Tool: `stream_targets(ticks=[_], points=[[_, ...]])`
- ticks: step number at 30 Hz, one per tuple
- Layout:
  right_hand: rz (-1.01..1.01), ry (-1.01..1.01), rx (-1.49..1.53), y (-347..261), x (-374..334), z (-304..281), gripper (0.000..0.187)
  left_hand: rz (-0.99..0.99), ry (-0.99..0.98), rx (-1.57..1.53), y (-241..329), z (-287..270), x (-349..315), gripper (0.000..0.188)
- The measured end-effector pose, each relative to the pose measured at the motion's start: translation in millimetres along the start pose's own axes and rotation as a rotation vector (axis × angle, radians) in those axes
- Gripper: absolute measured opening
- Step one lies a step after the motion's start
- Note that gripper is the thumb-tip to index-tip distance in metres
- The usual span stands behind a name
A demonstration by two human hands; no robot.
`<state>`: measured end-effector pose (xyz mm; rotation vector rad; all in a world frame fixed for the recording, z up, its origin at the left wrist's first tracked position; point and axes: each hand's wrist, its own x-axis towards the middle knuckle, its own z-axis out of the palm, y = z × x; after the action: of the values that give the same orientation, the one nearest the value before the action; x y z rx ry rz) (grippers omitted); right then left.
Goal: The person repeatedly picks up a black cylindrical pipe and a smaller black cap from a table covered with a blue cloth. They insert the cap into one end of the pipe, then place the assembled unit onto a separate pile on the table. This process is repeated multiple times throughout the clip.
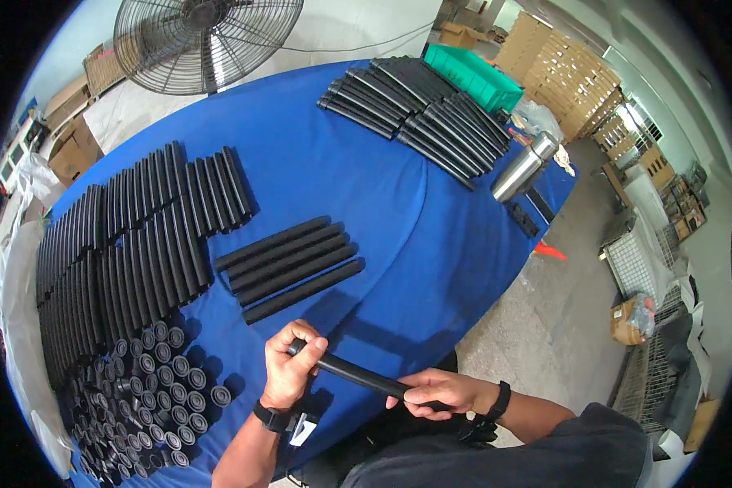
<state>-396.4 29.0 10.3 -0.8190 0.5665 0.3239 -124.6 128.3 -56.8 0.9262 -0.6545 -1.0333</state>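
Between my two hands a black tube (354, 372) is held at a slant over the table's near edge. My left hand (291, 364) is wrapped round its upper left end, where a dark cap-like end shows by the thumb. Toward the lower right end, my right hand (437, 392) grips the same tube. Just beyond my left hand lie several loose black tubes (289, 264), side by side on the blue cloth (317, 171). To the left, a cluster of round black caps with ringed faces (164, 376) sits near my left forearm.
Rows of black tubes (138, 236) cover the table's left side; another stack (423, 114) lies at the far right. Near it stand a green bin (472, 77) and a steel flask (522, 171). A large fan (207, 41) stands behind the table, and cardboard stacks (557, 69) rise beyond.
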Motion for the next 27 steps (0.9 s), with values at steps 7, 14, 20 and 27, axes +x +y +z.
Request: stream_targets(ticks=[7,14,20,27], points=[[-0.576,0.318,-0.972,6.7,2.9,-17.5,0.035,-0.261,-0.013,0.169,5.9,1.8,1.5,0.018],[0.001,-0.038,-0.002,11.9,2.8,-18.3,0.04,-0.254,-0.024,0.056,9.7,5.6,1.6,0.012],[-0.113,0.129,-0.285,3.8,6.8,-6.8,0.036,-0.236,-0.015,0.079,5.9,0.7,0.4,0.014],[-0.099,0.052,-0.275,15.1,11.1,-28.2,0.043,-0.294,-0.034,0.048,9.6,3.4,3.2,0.013]])
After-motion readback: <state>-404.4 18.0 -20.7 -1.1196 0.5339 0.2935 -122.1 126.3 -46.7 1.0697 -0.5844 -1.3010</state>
